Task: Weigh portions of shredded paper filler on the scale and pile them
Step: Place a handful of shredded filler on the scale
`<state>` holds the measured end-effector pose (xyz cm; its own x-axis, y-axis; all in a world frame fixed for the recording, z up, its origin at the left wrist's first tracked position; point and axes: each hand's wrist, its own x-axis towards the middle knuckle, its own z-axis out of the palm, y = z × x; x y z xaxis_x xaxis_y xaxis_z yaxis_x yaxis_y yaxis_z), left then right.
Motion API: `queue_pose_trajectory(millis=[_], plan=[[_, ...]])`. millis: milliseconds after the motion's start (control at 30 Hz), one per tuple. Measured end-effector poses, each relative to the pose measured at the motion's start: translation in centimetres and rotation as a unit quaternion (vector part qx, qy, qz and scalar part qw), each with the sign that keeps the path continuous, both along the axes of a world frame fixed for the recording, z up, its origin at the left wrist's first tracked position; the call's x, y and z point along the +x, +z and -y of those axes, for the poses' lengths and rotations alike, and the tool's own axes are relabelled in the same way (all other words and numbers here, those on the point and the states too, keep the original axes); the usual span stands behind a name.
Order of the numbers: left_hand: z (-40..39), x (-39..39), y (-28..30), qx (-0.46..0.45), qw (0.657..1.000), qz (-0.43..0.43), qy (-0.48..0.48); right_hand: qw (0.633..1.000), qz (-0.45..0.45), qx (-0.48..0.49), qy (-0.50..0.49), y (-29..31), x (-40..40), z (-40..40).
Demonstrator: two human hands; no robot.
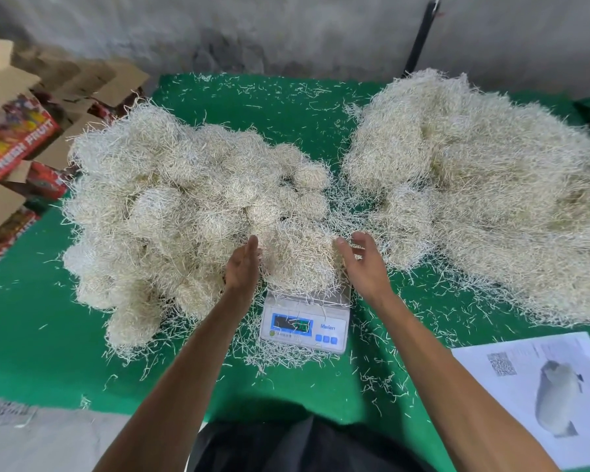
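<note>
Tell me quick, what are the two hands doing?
Left hand: open, fingers straight, against the left side of the shredded paper portion on the scale.
Right hand: open, fingers relaxed, at the portion's right side, holding nothing.

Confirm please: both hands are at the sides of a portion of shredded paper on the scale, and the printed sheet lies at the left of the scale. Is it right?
Not quite: the head view shows the printed sheet right of the scale. The left hand and right hand do flank the portion.
</note>
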<state>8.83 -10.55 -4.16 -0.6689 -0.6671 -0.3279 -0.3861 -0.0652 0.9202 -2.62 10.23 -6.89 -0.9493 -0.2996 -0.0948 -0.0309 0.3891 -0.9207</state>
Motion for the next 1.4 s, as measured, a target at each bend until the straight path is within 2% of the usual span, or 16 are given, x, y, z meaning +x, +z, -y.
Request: queue_pose_trajectory(millis=[133, 267, 333, 467, 600, 667, 733, 800, 867, 933, 1033, 1133, 1200, 1267, 1367, 1400], plan=[[0.1, -0.6, -0.2, 0.007, 1.000, -0.014, 0.006, 1.000, 0.005, 0.016, -0.009, 0.1, 0.4, 0.1], [-0.1, -1.9, -0.1, 0.005, 0.999, 0.040, 0.033, 0.984, -0.104, 0.082, -0.117, -0.2, 0.9, 1.3], [-1.2, -3.1, 0.3, 0.006, 0.999, 0.036, -0.004, 0.986, -0.106, 0.076, -0.108, 0.3, 1.6, 2.5], [-4.6, -4.4, 1.0, -0.030, 0.986, 0.047, -0.158, 0.999, 0.009, 0.028, 0.015, 1.5, 3.6, 5.9], [-3.9, -5.3, 4.1, 0.078, 0.996, -0.024, -0.047, 0.990, 0.011, -0.141, 0.028, 4.5, 3.2, 6.8], [-2.2, -5.9, 5.6, 0.167, 0.984, -0.067, 0.009, 0.979, 0.018, -0.202, 0.033, 5.9, 2.1, 6.3], [-1.4, -5.9, 7.3, 0.201, 0.977, -0.075, 0.015, 0.967, 0.009, -0.256, -0.009, 7.7, 1.3, 5.9], [-1.5, -5.5, 8.3, 0.166, 0.984, -0.045, -0.041, 0.980, -0.015, -0.195, -0.015, 9.1, 0.6, 6.1], [-1.7, -5.5, 8.7, 0.144, 0.984, -0.033, -0.098, 0.994, -0.033, -0.092, 0.052, 10.1, 0.5, 6.5], [-1.5, -5.3, 9.1, 0.145, 0.979, -0.029, -0.143, 0.993, -0.032, -0.087, 0.075, 10.1, 0.1, 6.5], [-0.5, -4.8, 9.2, 0.079, 0.974, -0.026, -0.211, 0.996, 0.004, -0.083, 0.024, 10.7, -2.6, 5.0], [1.8, -3.5, 9.1, 0.127, 0.973, -0.035, -0.190, 0.976, 0.074, -0.138, -0.149, 11.7, -6.7, 1.9], [3.4, -3.1, 8.6, 0.139, 0.979, -0.009, -0.152, 0.960, 0.085, -0.175, -0.202, 11.9, -8.7, 0.0], [3.8, -3.7, 8.1, 0.144, 0.977, -0.012, -0.154, 0.979, 0.062, -0.158, -0.113, 12.0, -8.7, -0.2], [2.0, -4.2, 8.2, 0.037, 0.962, -0.047, -0.267, 0.984, 0.077, -0.097, 0.129, 11.6, -5.5, 2.2], [1.2, -3.9, 8.6, -0.006, 0.956, -0.062, -0.288, 0.981, 0.084, -0.080, 0.157, 11.0, -5.0, 2.9]])
